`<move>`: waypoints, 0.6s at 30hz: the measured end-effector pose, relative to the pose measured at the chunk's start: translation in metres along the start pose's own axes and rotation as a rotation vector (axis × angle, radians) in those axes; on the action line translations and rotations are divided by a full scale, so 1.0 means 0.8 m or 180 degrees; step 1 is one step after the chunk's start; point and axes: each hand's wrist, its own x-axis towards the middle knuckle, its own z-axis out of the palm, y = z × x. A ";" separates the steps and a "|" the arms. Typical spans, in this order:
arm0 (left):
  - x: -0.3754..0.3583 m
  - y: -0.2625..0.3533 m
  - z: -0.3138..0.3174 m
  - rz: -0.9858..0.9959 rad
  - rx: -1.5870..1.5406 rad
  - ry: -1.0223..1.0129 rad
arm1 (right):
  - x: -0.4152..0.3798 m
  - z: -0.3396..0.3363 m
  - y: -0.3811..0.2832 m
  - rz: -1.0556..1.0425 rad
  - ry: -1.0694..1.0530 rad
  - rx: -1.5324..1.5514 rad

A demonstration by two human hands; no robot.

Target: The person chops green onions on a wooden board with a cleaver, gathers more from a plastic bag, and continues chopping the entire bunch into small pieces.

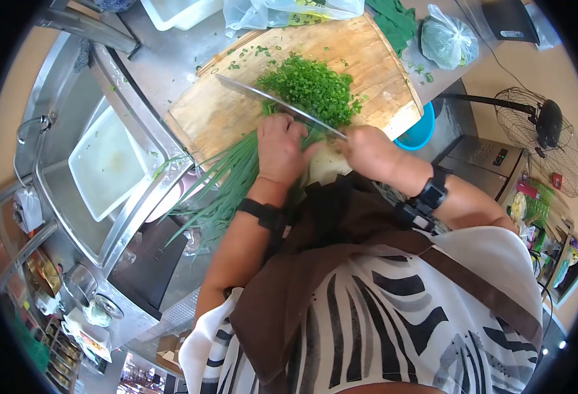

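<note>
My right hand (368, 150) is closed around the handle of a large kitchen knife (262, 94), its blade pointing to the upper left across the cutting board (203, 121). With curled fingers, my left hand (279, 146) presses a bunch of green onions (220, 187) onto the wood, fingertips close beside the blade. The long green leaves trail off the board's near left edge toward the sink. Beyond the blade lies a heap of finely chopped green onion (315, 85). Scattered bits lie toward the board's far left. The knife's handle is mostly hidden in my fist.
Left of the board is a metal sink (52, 190) holding a white tub (108, 161). Plastic bags (289, 14) and another white container (180, 10) stand behind the board. A tied bag (448, 38) sits at the back right, with a blue bucket (419, 131) below the counter.
</note>
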 end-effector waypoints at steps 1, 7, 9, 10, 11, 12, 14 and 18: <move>0.001 0.003 -0.005 -0.0114 0.0110 -0.0187 | 0.010 0.004 -0.004 -0.0090 0.0165 0.0104; 0.003 0.010 -0.008 -0.0085 0.0573 -0.0398 | 0.021 -0.004 0.011 0.0013 0.0124 0.0313; 0.000 0.005 -0.011 -0.0056 0.0490 -0.0378 | 0.031 -0.008 0.034 0.0035 0.0117 0.0563; 0.001 0.003 -0.011 -0.0050 0.0383 -0.0368 | 0.035 -0.012 0.046 0.0069 0.0077 0.0802; 0.001 0.002 -0.011 -0.0043 0.0413 -0.0367 | 0.036 -0.018 0.057 0.0106 0.0119 0.1029; 0.002 0.001 -0.011 -0.0001 0.0342 -0.0340 | 0.036 -0.024 0.069 0.0087 0.0129 0.1051; 0.009 0.000 -0.007 0.0033 0.0305 -0.0325 | 0.040 -0.034 0.095 0.0464 0.0013 0.1732; 0.050 -0.002 0.010 0.0263 0.0148 -0.0242 | 0.051 -0.057 0.140 0.0449 -0.0480 0.3156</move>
